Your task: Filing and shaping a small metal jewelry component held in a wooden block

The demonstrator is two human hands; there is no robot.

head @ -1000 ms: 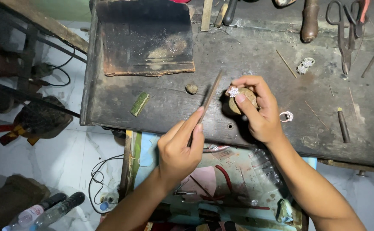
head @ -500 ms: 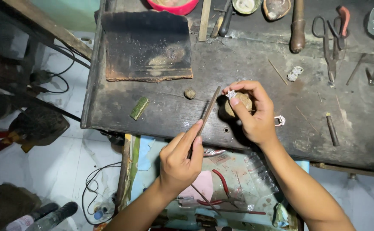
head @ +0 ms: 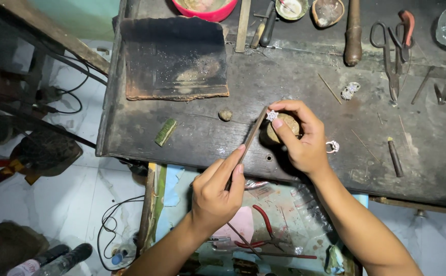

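1. The left hand [head: 215,191], lower centre, is pinching a thin file [head: 251,139]; its long axis is running up-right toward the other hand.
2. The right hand [head: 299,138], centre, is closed on a small sparkling jewel [head: 271,115], pressing it against a round wooden peg [head: 284,127] on the table [head: 304,76].
3. The file tip is touching the jewel.
4. No labels are legible; a colourful sheet [head: 197,189] is lying below the table edge.

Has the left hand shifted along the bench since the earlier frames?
No. The left hand sits below the bench edge, beneath the small round lump, as before, its file against the small piece in the right hand.
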